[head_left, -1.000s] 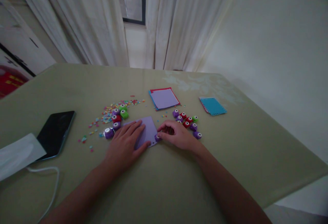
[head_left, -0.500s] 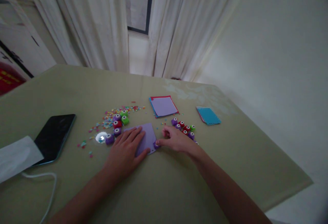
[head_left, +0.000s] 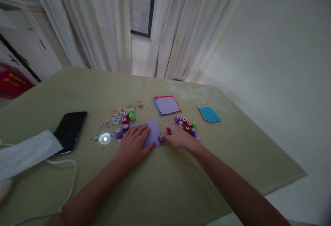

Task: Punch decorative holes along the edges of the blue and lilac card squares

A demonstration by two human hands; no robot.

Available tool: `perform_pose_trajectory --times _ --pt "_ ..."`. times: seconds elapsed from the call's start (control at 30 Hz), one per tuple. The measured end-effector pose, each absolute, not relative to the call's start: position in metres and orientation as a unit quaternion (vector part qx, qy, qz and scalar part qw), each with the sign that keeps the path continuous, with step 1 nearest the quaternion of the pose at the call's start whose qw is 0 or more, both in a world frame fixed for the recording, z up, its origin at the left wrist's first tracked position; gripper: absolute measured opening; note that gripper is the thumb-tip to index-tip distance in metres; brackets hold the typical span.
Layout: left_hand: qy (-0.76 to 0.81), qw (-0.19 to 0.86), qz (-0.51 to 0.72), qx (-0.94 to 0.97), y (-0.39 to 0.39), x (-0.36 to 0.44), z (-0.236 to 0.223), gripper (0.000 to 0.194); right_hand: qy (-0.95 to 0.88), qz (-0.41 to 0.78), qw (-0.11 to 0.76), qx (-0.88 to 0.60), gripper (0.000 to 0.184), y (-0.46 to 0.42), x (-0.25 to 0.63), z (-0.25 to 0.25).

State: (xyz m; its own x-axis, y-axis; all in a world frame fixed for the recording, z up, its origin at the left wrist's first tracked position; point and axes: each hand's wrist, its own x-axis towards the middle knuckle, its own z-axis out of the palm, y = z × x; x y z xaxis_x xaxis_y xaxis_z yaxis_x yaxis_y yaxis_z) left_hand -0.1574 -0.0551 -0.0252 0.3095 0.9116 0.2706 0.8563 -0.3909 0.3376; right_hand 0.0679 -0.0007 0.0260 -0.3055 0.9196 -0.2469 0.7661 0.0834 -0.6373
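Note:
My left hand [head_left: 134,143] lies flat with fingers spread, pressing a square of purple paper [head_left: 153,131] onto the table. A few small punched holes show along the paper's near right edge. At that edge sits a small purple craft punch [head_left: 160,139], partly covered by my right hand [head_left: 177,136]. My right thumb presses on this punch while the other fingers are curled in. Several purple, red and green craft punches [head_left: 189,125] cluster just beyond my right hand. Another group of craft punches [head_left: 125,120] stands beyond my left hand.
Colourful paper confetti [head_left: 117,114] is scattered at the left. A stack of coloured paper squares [head_left: 167,105] lies farther back, and a blue-topped stack with notched edges [head_left: 210,114] to the right. A black tablet or phone [head_left: 69,129], white sheet [head_left: 31,153] and white cable [head_left: 74,176] lie left.
My right thumb has pressed down on the purple craft punch, and my right fingers have curled in. My left hand stays on the paper. The camera view has shifted slightly.

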Motion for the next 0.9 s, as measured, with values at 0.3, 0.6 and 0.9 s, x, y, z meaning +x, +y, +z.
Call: perform_pose_trajectory --times 0.3,0.6,0.9 --pt "0.544 0.069 0.239 0.802 -0.054 -0.157 -0.028 0.049 -0.715 0.236 0.194 -0.628 0.021 0.002 0.084 0.052" --pt "0.497 0.08 0.25 0.827 -0.054 -0.157 -0.028 0.054 -0.829 0.268 0.196 -0.449 0.018 0.013 0.002 0.059" --pt "0.436 0.115 0.244 0.859 -0.052 -0.158 -0.028 0.06 -0.856 0.157 0.163 -0.465 0.018 0.043 -0.067 0.032"
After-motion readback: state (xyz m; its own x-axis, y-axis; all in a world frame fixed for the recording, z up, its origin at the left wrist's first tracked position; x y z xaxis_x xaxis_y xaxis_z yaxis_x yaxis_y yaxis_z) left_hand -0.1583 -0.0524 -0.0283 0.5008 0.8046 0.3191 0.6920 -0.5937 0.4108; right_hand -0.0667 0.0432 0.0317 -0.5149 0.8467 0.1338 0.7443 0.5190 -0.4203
